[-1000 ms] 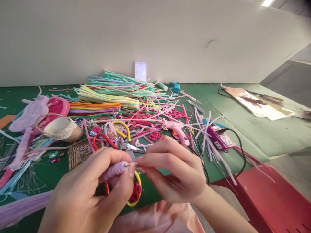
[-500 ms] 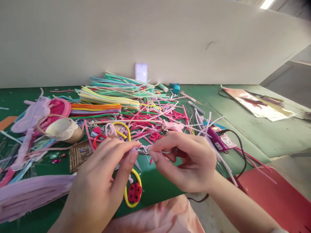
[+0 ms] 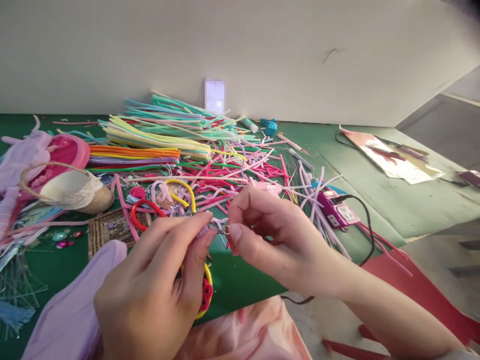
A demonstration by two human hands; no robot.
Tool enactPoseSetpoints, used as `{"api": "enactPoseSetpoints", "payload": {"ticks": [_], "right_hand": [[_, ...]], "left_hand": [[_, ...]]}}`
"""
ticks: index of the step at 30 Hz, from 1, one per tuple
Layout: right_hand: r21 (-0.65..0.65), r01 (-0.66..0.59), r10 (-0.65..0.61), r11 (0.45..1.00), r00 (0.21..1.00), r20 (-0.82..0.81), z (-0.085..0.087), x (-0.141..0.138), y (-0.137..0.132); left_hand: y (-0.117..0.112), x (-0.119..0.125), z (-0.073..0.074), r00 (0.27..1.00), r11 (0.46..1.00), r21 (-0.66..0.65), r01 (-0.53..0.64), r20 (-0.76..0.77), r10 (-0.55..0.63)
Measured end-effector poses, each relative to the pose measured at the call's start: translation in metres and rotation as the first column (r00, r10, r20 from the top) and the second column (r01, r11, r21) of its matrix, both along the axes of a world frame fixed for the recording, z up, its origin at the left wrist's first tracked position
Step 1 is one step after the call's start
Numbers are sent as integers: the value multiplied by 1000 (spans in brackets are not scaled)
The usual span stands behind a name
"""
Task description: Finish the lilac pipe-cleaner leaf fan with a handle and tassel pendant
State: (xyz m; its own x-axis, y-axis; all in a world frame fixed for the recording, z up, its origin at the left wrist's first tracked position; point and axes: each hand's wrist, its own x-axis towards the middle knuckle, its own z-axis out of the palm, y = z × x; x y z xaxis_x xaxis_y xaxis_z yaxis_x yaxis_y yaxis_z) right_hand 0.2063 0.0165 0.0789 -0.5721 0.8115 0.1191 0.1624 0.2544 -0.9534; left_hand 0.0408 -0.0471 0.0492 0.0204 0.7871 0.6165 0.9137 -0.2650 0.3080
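Between the thumb and fingertips of my left hand (image 3: 153, 285) is a small piece of lilac pipe cleaner (image 3: 220, 221), mostly covered by the fingers. My right hand (image 3: 277, 240) is just to its right, thumb and forefinger pinched on a thin wire (image 3: 221, 230) that runs across the gap between the hands. Where that wire ends is hidden. Behind the left hand lie yellow-handled scissors or pliers (image 3: 193, 197) and a red handle (image 3: 135, 215). A flat lilac fuzzy shape (image 3: 71, 305) rests by my left wrist.
Bundles of coloured pipe cleaners (image 3: 157, 137) spread across the green table (image 3: 247, 277). A small basket with lace (image 3: 80, 192), loose beads (image 3: 62, 237) and a woven tray (image 3: 99, 230) are at left. At right are a purple power socket (image 3: 339, 210) with a black cord and a red chair (image 3: 405, 285).
Most things on the table have shifted left and up in view. The hands remain close together, while the right fingertips have moved slightly left and up along the small work.
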Motion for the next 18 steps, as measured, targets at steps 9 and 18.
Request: {"api": "enactPoseSetpoints", "payload": {"ticks": [9, 18], "right_hand": [[293, -31, 46, 955, 998, -44, -15, -5, 5], [248, -44, 70, 968, 992, -100, -17, -6, 5]], "left_hand": [[-1, 4, -1, 999, 1000, -4, 22, 31, -21], [1, 2, -3, 999, 998, 58, 37, 2, -37]]}}
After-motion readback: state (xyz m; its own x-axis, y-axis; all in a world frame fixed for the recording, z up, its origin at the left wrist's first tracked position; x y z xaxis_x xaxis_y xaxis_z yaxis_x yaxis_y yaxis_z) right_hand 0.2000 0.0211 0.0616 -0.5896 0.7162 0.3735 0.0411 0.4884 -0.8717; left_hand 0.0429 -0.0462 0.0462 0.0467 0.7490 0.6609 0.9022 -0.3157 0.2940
